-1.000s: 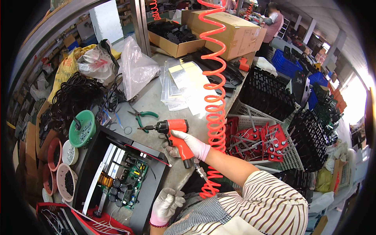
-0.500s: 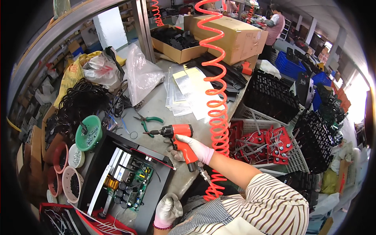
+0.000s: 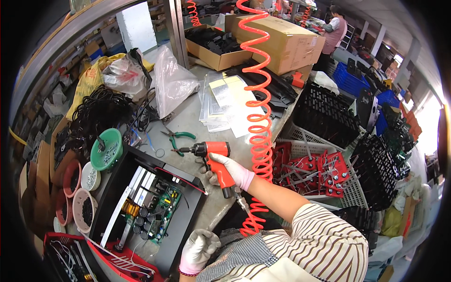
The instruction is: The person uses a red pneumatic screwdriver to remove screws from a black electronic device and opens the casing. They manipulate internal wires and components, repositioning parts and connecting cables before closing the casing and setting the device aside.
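My gloved right hand is wrapped round the grip of a red and black air screwdriver. Its bit points left, just below a pair of green-handled pliers lying on the bench. My gloved left hand is low in front of me with its fingers curled in. Whatever may be inside them is hidden. Close by on its left lies an open black metal housing. Inside it are a green circuit board with a copper coil and capacitors, and silver metal bars.
A coiled red air hose hangs down beside my right arm. Bowls of screws, including a green bowl, stand left of the housing. Papers and a cardboard box lie farther back. Crates with red parts stand to the right.
The view has shifted slightly. My left hand has risen a little, fingers still curled. The right hand still grips the air screwdriver, almost in the same place.
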A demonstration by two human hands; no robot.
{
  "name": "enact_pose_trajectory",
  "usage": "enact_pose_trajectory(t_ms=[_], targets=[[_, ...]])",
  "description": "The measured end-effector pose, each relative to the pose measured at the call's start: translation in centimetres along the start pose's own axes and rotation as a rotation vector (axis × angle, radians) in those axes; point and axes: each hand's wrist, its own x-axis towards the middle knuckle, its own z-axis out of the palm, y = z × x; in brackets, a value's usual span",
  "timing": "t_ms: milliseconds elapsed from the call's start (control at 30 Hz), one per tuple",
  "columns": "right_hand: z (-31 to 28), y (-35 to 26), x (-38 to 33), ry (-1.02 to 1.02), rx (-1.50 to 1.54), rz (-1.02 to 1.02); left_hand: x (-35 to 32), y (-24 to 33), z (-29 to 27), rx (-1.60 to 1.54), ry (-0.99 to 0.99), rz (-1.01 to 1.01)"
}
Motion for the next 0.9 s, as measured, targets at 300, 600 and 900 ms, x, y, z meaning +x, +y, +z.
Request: enact_pose_trajectory(t_ms=[300, 600, 900], targets=[[5.1, -2.6, -6.3, 0.256, -0.295, -0.171, -4.5, 2.7, 2.1, 0.167, 0.111, 0.074], [12.0, -1.3, -13.8, -0.039, -0.948, 0.004, -5.4, 6.2, 6.8, 0.306, 0.315, 0.267], [13.0, 2.6, -12.0, -0.017, -0.862, 0.208, -6.6, 6.5, 7.1, 0.327, 0.409, 0.349]])
